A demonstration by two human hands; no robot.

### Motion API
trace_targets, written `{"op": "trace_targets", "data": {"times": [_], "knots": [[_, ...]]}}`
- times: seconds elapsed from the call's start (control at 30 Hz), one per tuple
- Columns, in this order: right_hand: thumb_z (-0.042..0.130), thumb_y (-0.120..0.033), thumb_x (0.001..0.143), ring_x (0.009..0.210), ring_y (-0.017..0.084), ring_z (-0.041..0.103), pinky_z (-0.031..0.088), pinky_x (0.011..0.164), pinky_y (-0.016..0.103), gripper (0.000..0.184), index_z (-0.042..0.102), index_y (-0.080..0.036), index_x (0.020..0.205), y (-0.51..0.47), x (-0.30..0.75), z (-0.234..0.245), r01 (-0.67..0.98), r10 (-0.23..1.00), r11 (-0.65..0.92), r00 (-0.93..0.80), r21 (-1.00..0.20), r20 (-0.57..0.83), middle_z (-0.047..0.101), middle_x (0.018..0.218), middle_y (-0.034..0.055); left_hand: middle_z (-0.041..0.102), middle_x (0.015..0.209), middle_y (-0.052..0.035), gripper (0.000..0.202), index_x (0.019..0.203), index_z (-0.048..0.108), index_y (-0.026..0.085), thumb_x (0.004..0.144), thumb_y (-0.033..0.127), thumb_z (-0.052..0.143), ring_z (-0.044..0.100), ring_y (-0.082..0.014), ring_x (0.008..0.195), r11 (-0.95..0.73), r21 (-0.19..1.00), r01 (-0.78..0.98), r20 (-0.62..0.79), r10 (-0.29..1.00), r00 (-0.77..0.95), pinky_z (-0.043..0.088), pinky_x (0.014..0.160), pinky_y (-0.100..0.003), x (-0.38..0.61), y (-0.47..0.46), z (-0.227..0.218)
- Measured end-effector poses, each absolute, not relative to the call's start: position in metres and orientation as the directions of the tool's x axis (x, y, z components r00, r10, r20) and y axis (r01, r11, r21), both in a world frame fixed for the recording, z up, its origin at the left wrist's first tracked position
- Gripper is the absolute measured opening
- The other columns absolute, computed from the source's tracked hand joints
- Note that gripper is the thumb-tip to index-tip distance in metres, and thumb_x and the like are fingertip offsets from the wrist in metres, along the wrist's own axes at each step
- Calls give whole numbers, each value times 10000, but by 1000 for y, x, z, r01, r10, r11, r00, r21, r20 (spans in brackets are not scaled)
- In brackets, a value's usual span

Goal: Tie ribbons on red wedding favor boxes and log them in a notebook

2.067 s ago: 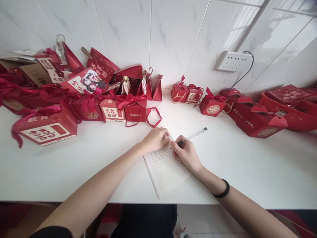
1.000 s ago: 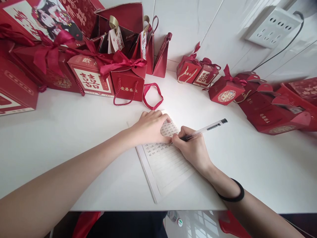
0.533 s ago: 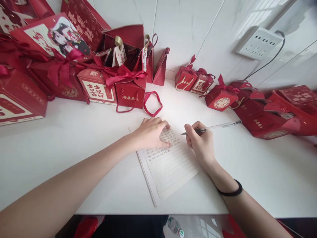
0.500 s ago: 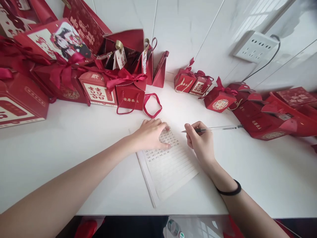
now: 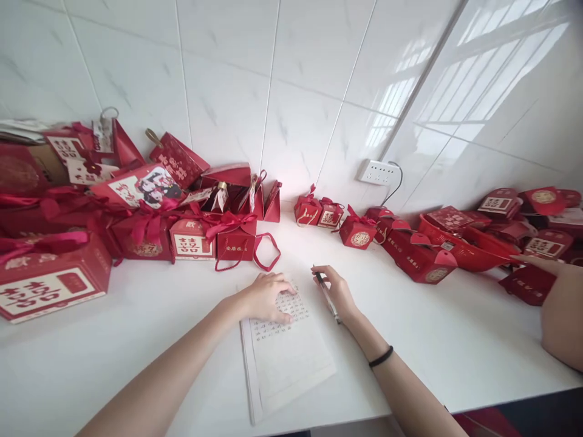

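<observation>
A lined notebook (image 5: 294, 370) lies on the white table, its upper lines filled with rows of small handwriting. My left hand (image 5: 264, 298) rests on the page's upper left with thumb and fingers spread, covering part of the writing. Just right of the notebook, my right hand (image 5: 342, 292) grips a clear-barrelled pen (image 5: 328, 299). The pen's dark grip end points up and away, and its back end slants down toward my wrist. Its tip appears apart from the paper.
Red gift boxes (image 5: 194, 243) with ribbons line the table's left and back. More boxes (image 5: 428, 261) and a red basin (image 5: 487, 252) stand to the right. Another person's arm (image 5: 562, 309) reaches in at the right edge. A power strip (image 5: 377, 172) hangs on the tiled wall.
The view has tilted up, showing more wall. The pen has swung in my right hand from pointing left to slanting up and away. Another person's arm has appeared at the right.
</observation>
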State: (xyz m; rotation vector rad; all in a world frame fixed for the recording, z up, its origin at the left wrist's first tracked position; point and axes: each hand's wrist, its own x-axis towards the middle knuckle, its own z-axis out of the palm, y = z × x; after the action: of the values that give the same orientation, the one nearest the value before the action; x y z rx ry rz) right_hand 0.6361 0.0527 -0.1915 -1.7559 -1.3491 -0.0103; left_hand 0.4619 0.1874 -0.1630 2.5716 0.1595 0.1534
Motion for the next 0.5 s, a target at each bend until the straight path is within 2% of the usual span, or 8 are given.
{"op": "trace_targets", "data": {"times": [0.17,0.27,0.37,0.5], "knots": [[337,-108,781,969,176,567,482,793,324,352,579,-225,1008,50,633,-192,817,832,45,288,-575,475,607,1004,52,598,1037,-37,407,988,662,244,614,402,687,549,-241,964,-815,571,103,83,182,980,372,929,-367,456,185,-159],[321,-111,805,939,180,580,487,799,345,359,588,-220,1018,49,630,-194,828,847,31,275,-560,454,613,981,63,609,1000,-29,347,968,679,255,643,373,657,552,-234,947,-806,576,138,75,221,972,389,909,-354,453,182,-154],[304,-140,838,937,178,588,492,815,359,381,564,-222,1104,48,627,-199,823,860,9,284,-568,425,618,1004,68,623,964,-24,281,922,695,247,661,336,639,565,-210,906,-796,590,137,90,233,968,400,891,-333,450,179,-153],[317,-174,830,926,178,596,511,802,371,394,503,-208,1176,52,626,-202,806,804,-71,395,-588,445,618,1020,75,648,861,-19,177,813,690,198,711,271,566,581,-147,728,-811,579,82,198,237,951,447,727,-257,450,177,-161]]}}
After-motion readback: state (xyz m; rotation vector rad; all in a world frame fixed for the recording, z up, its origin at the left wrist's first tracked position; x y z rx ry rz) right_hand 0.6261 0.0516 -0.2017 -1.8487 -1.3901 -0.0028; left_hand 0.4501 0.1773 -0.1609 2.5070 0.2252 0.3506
